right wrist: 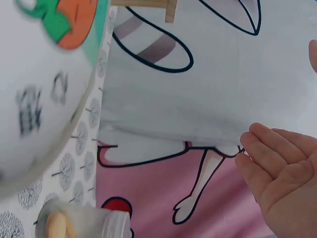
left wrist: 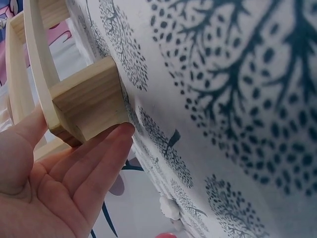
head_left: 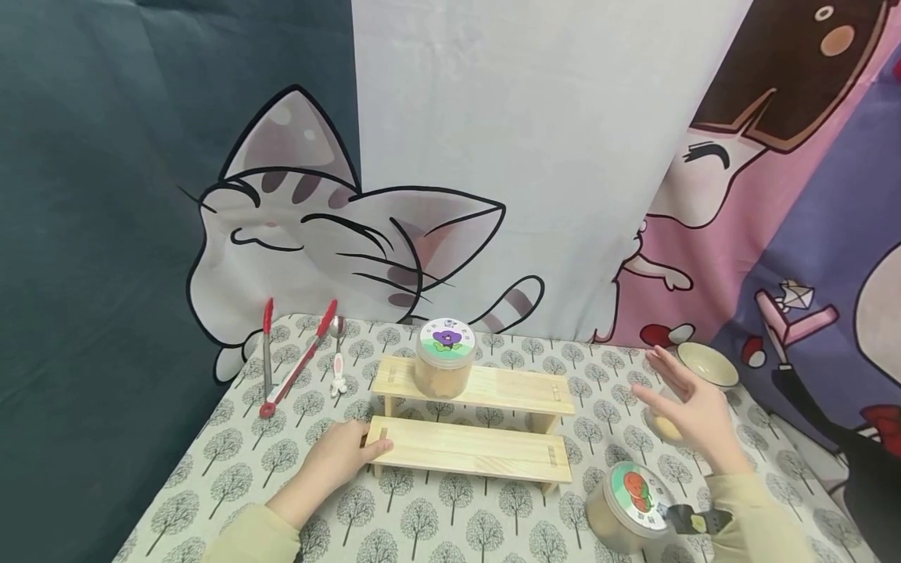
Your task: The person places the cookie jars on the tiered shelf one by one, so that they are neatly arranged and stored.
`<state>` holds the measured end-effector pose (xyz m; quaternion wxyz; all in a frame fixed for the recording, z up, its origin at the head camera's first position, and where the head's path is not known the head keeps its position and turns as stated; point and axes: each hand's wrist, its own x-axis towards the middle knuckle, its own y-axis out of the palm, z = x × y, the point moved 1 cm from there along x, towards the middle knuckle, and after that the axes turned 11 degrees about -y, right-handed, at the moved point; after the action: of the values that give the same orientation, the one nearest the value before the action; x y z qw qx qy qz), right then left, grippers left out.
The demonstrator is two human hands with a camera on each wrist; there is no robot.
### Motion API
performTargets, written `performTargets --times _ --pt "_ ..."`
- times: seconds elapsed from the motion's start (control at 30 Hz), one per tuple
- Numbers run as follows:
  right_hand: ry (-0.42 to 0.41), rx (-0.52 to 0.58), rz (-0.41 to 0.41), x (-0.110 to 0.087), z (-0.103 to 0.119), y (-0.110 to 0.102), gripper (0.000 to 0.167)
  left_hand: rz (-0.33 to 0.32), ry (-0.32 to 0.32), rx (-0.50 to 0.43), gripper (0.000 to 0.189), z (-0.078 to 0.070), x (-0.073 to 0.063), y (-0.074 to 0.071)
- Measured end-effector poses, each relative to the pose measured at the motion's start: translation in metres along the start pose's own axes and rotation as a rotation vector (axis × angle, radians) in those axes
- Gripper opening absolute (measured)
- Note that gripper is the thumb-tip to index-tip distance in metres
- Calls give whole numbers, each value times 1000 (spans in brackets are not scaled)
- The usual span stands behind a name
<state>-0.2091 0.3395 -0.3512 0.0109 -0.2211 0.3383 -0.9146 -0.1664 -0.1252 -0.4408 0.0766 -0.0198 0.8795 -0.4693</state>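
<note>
A two-tier wooden shelf (head_left: 472,449) stands mid-table. My left hand (head_left: 336,457) holds the left end of its lower tier. The left wrist view shows the thumb over the board (left wrist: 42,69) and the fingers (left wrist: 94,163) beneath, beside the leg. On the upper tier sits a clear jar (head_left: 443,377) with a purple flower on its lid. My right hand (head_left: 693,410) is raised over the table's right side, fingers extended, nothing in it. Below it stands a jar (head_left: 629,508) with an orange-and-green picture on its lid. Another clear jar (right wrist: 84,223) with yellowish contents is partly hidden behind the hand in the head view.
Red-tipped tongs (head_left: 292,375) lie spread at the back left, beside a spoon (head_left: 338,356) with a rabbit-shaped handle. A pale bowl (head_left: 707,364) is at the back right. Cartoon-printed cloth (head_left: 549,156) hangs behind the table.
</note>
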Motion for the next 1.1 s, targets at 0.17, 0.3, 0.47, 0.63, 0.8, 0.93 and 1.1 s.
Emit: performTargets --times 0.17,0.3,0.47,0.63,0.8,0.93,1.1 --pt "14 18 -9 -4 -11 -5 73 4 2 8 32 0 0 -1" --pt "39 47 -15 -7 -21 -9 72 8 -2 7 31 0 1 0" --pt "79 23 -36 -13 -31 -14 74 10 -8 4 31 1 1 -2" --pt "103 22 -60 -19 -42 -18 73 3 2 2 30 1 1 0" --pt "107 45 -71 -23 -56 -20 74 3 2 -2 31 3 2 2" --pt "118 57 -77 -25 -66 -23 75 2 -3 -3 32 4 2 3" --pt "160 41 -81 -29 -77 -26 74 -2 -1 1 32 4 2 3"
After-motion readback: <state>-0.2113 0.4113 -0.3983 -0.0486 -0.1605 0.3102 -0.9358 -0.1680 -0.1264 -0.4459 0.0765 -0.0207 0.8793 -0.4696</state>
